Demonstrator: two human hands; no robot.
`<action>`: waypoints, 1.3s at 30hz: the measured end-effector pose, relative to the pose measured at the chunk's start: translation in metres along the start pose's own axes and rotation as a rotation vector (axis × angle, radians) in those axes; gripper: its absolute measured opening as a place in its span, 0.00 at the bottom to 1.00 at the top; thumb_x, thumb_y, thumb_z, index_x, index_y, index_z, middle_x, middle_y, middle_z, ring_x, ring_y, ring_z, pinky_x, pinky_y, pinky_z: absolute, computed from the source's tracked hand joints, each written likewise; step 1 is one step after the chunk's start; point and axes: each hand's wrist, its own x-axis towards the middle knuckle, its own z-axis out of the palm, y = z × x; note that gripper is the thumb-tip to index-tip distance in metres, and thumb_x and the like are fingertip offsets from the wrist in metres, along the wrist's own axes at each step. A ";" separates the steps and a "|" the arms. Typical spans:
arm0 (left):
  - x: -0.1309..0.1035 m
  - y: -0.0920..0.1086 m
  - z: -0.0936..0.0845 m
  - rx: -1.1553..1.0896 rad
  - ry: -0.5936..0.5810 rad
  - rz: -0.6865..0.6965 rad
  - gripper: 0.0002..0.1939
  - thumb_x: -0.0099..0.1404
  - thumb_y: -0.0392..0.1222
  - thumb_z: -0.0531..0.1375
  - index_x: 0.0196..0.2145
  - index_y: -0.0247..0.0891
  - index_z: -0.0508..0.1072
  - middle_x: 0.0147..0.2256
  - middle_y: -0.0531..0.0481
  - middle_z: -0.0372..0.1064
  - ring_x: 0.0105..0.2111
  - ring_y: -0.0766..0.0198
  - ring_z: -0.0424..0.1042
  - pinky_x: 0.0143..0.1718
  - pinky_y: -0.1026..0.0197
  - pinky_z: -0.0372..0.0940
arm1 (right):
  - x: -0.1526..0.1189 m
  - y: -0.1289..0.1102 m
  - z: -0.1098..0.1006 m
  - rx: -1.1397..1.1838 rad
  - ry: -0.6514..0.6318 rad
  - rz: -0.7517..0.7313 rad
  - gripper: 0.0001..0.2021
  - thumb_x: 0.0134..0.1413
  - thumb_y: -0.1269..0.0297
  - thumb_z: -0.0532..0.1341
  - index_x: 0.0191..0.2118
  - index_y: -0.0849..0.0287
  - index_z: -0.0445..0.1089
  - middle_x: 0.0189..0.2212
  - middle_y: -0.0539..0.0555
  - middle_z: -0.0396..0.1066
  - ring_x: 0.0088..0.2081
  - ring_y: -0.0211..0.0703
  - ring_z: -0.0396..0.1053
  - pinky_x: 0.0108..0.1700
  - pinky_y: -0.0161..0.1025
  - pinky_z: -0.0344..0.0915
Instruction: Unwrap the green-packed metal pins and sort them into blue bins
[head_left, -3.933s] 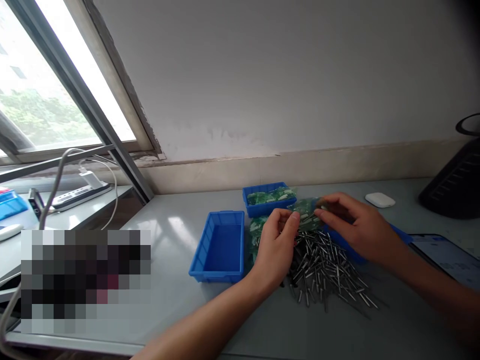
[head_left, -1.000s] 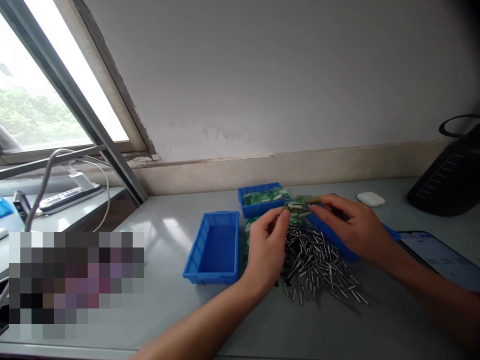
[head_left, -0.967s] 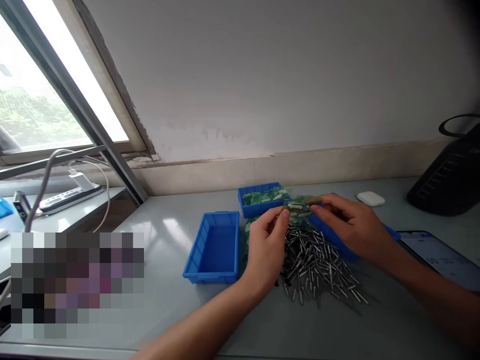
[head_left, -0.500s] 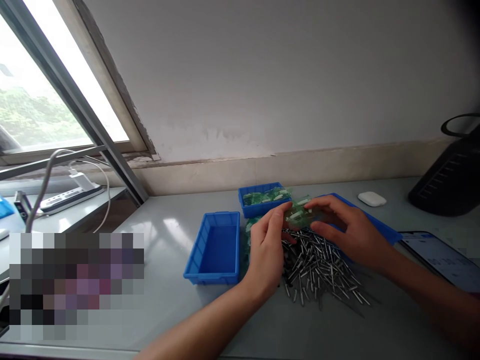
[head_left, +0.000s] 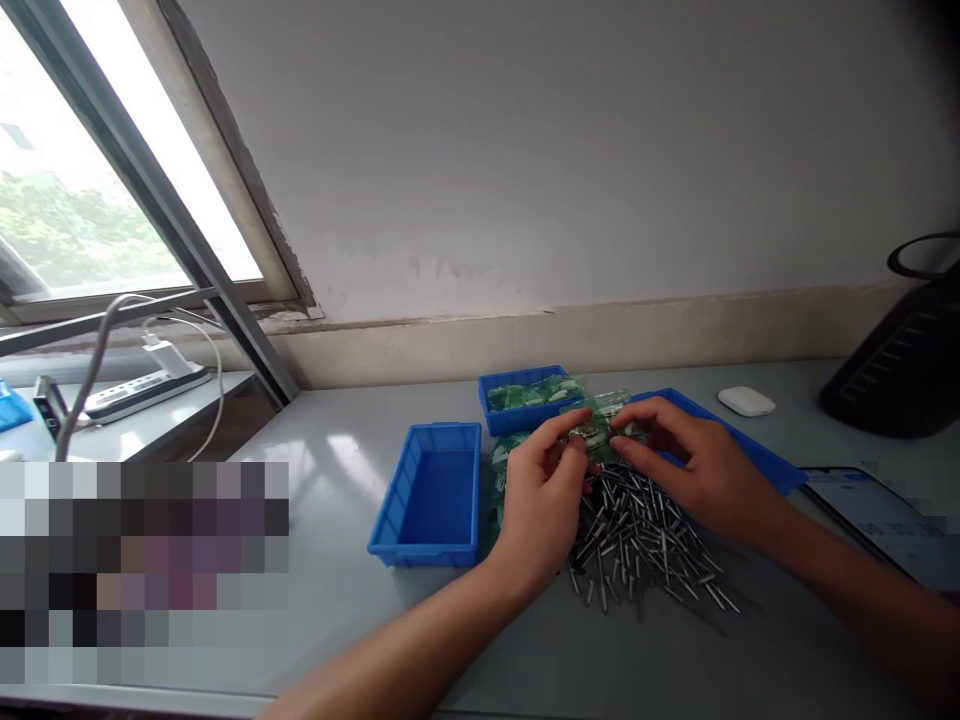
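Note:
My left hand (head_left: 546, 480) pinches a small green see-through plastic bag (head_left: 600, 418) between thumb and fingers. On its other side, the fingertips of my right hand (head_left: 694, 462) close on the same bag. Small pieces seem to lie inside it, too small to name. Directly below both hands spreads a loose pile of metal blind rivets (head_left: 637, 540) with long thin stems. Behind my left hand, more green bags (head_left: 504, 465) show in part on the table. Beyond them, a small blue bin (head_left: 517, 418) holds several similar green bags.
A blue bin (head_left: 442, 555) stands left of my left hand. Partly behind my right hand lies a blue tray (head_left: 765, 460). Further right are a phone (head_left: 885, 520), a white case (head_left: 745, 401) and a black bottle (head_left: 889, 360). A power strip (head_left: 142, 395) lies at the far left.
My left fingers have shifted slightly right and bent around the green bag. My right fingertips have closed in on it. The bag has turned a little; the rivet pile looks unchanged.

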 end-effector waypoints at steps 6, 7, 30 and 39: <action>0.000 -0.001 -0.001 0.018 -0.002 0.020 0.14 0.63 0.39 0.53 0.46 0.39 0.71 0.30 0.48 0.70 0.27 0.67 0.68 0.26 0.66 0.64 | 0.000 -0.002 0.000 -0.023 -0.003 -0.021 0.08 0.57 0.57 0.55 0.39 0.53 0.64 0.26 0.50 0.67 0.27 0.38 0.66 0.26 0.34 0.63; 0.000 -0.001 -0.001 0.018 -0.001 0.023 0.14 0.63 0.39 0.54 0.46 0.39 0.71 0.30 0.48 0.70 0.28 0.67 0.68 0.26 0.66 0.64 | 0.000 -0.002 -0.001 -0.024 -0.002 -0.024 0.08 0.57 0.57 0.55 0.39 0.53 0.64 0.26 0.49 0.67 0.26 0.38 0.66 0.26 0.34 0.63; 0.005 -0.002 0.001 -0.248 -0.011 -0.076 0.07 0.57 0.42 0.61 0.29 0.36 0.68 0.29 0.52 0.65 0.32 0.67 0.66 0.36 0.62 0.65 | 0.003 0.003 0.003 -0.172 0.098 -0.066 0.15 0.56 0.53 0.55 0.45 0.52 0.67 0.46 0.58 0.65 0.36 0.46 0.69 0.32 0.42 0.70; 0.002 -0.003 0.001 -0.058 -0.097 0.014 0.11 0.63 0.43 0.56 0.40 0.39 0.72 0.49 0.45 0.65 0.48 0.57 0.64 0.45 0.57 0.63 | 0.002 0.000 0.004 0.085 -0.024 -0.004 0.20 0.53 0.55 0.58 0.51 0.53 0.63 0.46 0.58 0.68 0.40 0.48 0.70 0.37 0.43 0.71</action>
